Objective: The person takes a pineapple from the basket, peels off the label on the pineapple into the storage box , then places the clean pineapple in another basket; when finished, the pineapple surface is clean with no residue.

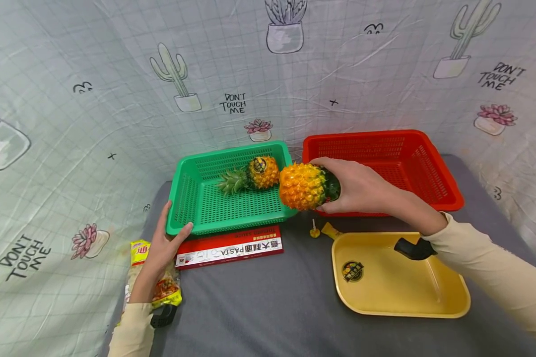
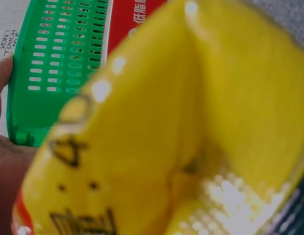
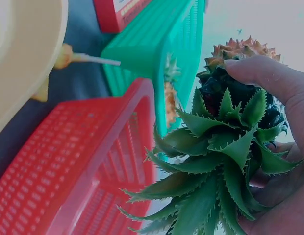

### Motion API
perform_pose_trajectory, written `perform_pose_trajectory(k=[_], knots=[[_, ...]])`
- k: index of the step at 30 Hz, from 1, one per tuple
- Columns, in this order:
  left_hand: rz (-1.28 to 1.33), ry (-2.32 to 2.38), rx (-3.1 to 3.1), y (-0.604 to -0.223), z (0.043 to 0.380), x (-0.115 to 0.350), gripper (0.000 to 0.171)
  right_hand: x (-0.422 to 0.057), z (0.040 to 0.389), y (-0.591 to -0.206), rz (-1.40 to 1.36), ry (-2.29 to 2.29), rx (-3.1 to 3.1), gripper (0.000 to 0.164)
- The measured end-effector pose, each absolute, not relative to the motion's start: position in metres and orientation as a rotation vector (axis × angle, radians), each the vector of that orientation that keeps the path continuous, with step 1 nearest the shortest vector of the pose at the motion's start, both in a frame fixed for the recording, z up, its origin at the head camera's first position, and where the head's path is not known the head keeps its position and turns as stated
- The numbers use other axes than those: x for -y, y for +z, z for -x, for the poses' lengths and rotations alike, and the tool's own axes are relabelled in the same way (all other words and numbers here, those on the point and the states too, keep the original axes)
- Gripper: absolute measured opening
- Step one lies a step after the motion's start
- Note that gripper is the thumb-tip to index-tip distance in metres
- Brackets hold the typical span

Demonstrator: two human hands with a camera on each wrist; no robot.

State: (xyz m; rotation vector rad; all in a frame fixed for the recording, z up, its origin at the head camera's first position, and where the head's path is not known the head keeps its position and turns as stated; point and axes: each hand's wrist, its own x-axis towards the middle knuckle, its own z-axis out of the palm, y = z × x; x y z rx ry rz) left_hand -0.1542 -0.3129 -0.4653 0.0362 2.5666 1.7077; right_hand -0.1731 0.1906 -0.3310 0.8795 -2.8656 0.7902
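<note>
My right hand grips a pineapple in the air, around its dark-wrapped crown end. In the right wrist view its green spiky leaves hang below the thumb. My left hand touches the near left corner of the green basket, thumb on the front rim and fingers along the left side. Inside that basket lies a second pineapple with a round dark label, its crown toward the left. The lifted pineapple is over the gap between the green basket and the red basket.
A red pasta box lies before the green basket. A yellow food bag is under the left forearm and blocks much of the left wrist view. A yellow tray stands front right, near a small yellow item with a white stick.
</note>
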Motion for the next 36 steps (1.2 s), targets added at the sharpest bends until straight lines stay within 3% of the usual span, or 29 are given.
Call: perform_pose_trajectory(k=[36], knots=[[-0.04, 1.715, -2.577, -0.468, 0.156, 0.313, 0.093, -0.257, 0.206, -0.325, -0.633, 0.795, 2.951, 0.089]])
